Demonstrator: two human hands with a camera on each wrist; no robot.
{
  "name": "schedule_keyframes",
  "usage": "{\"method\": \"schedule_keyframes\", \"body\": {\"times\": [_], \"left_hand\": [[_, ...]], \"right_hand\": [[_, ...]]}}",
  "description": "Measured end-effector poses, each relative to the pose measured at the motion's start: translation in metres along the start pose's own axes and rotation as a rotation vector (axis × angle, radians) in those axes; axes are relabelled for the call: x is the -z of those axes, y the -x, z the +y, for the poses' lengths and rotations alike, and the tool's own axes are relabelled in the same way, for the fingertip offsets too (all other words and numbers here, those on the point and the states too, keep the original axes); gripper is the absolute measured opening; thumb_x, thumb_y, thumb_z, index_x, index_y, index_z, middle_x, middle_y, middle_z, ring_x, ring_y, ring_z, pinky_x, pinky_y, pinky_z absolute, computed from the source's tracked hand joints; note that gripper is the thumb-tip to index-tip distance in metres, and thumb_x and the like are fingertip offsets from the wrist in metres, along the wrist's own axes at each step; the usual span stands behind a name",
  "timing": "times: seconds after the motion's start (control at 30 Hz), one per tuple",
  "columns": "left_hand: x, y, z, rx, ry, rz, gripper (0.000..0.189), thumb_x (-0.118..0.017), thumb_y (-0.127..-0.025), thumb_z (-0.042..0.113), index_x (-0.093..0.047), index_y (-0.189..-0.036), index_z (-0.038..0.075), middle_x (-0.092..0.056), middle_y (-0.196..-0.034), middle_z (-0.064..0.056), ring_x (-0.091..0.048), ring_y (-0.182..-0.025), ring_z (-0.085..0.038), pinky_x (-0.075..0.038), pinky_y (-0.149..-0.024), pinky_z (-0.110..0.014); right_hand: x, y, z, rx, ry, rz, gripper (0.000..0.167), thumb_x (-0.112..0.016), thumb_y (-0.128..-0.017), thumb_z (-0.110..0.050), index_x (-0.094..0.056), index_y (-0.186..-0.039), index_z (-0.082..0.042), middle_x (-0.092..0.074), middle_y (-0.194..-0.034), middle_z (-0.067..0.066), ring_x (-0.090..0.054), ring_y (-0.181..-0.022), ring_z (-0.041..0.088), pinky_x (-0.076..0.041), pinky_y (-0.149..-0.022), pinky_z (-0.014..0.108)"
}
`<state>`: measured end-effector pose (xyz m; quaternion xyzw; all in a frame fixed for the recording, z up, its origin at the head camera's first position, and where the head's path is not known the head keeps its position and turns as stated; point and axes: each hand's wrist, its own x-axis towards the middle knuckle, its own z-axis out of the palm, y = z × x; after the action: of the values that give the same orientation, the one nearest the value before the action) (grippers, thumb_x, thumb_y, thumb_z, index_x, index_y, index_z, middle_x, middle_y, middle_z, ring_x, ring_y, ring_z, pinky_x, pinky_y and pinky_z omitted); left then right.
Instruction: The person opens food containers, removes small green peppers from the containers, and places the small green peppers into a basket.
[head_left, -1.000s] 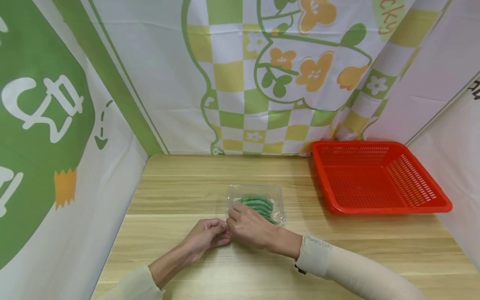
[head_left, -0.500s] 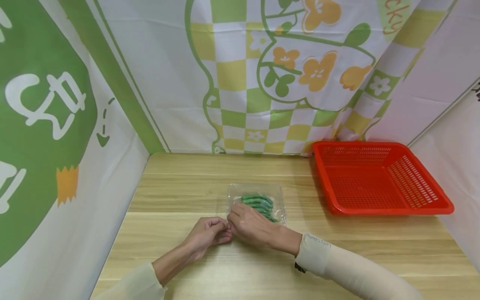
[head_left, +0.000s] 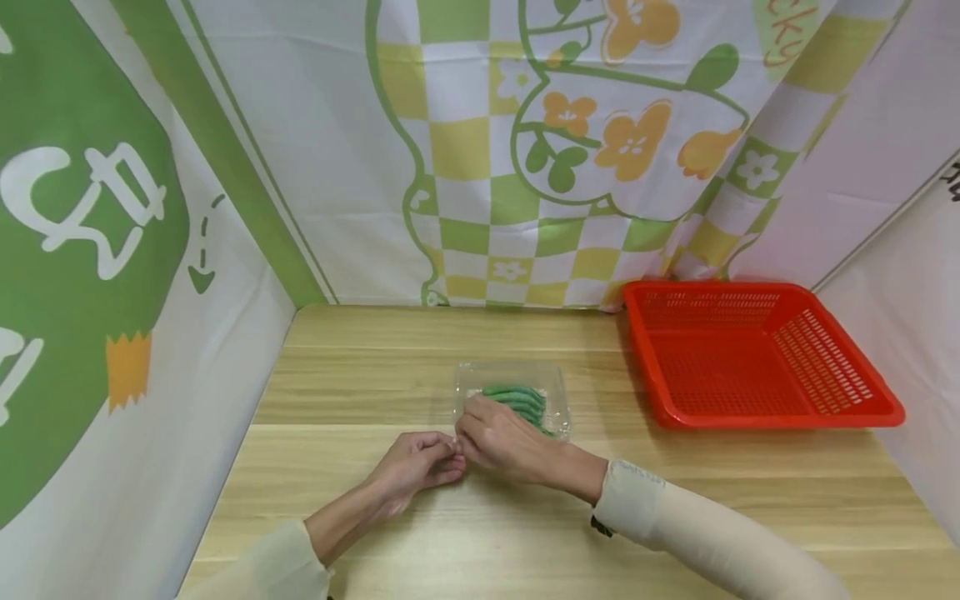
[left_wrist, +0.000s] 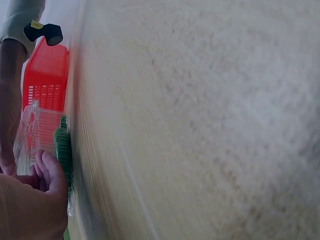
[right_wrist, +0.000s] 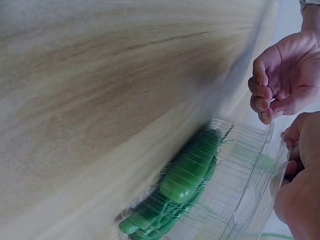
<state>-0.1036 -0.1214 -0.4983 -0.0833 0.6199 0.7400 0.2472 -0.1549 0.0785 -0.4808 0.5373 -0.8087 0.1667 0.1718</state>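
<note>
A clear plastic box (head_left: 557, 385) holding several long green peppers (head_left: 517, 400) stands on the wooden table in front of me. At its near left corner, my left hand (head_left: 408, 468) pinches the rim between thumb and fingers. Right beside it, the fingers of my right hand (head_left: 504, 439) grip the box's edge, seen from the back of the hand. In the right wrist view, ribbed box walls (right_wrist: 245, 175) show the peppers (right_wrist: 187, 175) lying low inside, against the table side. Two clear rims run close together there; I cannot tell whether they are fastened.
A red perforated basket (head_left: 780, 421) sits at the back right of the table (head_left: 360, 358), apart from the box. Printed cloth (head_left: 465, 192) hangs along the back edge, and white and green cloth walls stand at both sides.
Both hands stay at the same corner of the box. My right hand has shifted slightly, its knuckles a little higher; the box has barely moved.
</note>
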Motion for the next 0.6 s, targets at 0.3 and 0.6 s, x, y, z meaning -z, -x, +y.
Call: {"method": "schedule_keyframes", "body": {"times": [0.3,0.6], "left_hand": [[-0.0017,-0.0004,0.0015,0.007,-0.013,-0.013,0.019,-0.053,-0.106,-0.001,-0.066,-0.115,-0.012,-0.072,-0.103,-0.015,-0.074,-0.093,-0.018,-0.063,-0.096,-0.035],[-0.0027,0.0026,0.0019,0.007,-0.039,-0.013,0.024,-0.053,-0.108,0.002,-0.065,-0.121,-0.014,-0.073,-0.106,-0.015,-0.074,-0.096,-0.019,-0.063,-0.097,-0.035]], "right_hand": [[0.0011,0.0035,0.0004,0.025,0.003,0.038,0.006,-0.076,-0.091,-0.004,-0.073,-0.087,-0.008,-0.061,-0.083,-0.002,-0.054,-0.078,0.010,-0.048,-0.069,0.016],[0.0016,0.0069,-0.0010,0.068,0.082,0.016,0.003,-0.080,-0.092,-0.012,-0.077,-0.092,-0.010,-0.066,-0.086,-0.003,-0.056,-0.082,0.012,-0.050,-0.075,0.022]]}}
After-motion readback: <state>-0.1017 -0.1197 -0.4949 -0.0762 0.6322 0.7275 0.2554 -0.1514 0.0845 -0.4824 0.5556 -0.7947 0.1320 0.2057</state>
